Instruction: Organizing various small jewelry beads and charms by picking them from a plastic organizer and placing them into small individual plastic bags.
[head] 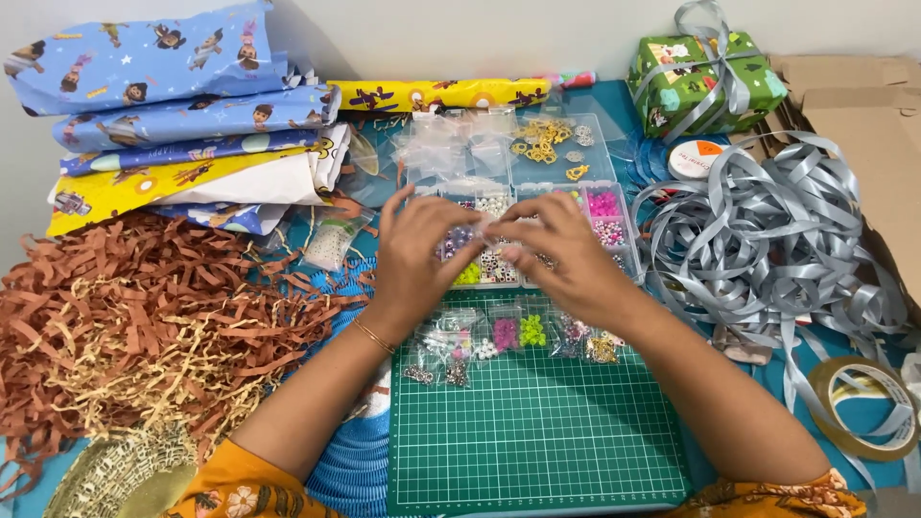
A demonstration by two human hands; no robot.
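up close in the head view, the left hand [414,259] and right hand [566,257] meet over a clear bead box [537,206], fingertips pinched together on a small clear bag [487,226] held between them. just below lie little bags of beads [508,334] on a green cutting mat [532,432]. grey ribbon [767,240] is heaped to the right, brown paper shreds [144,307] to the left, wrapping paper rolls [182,115] behind on the desk.
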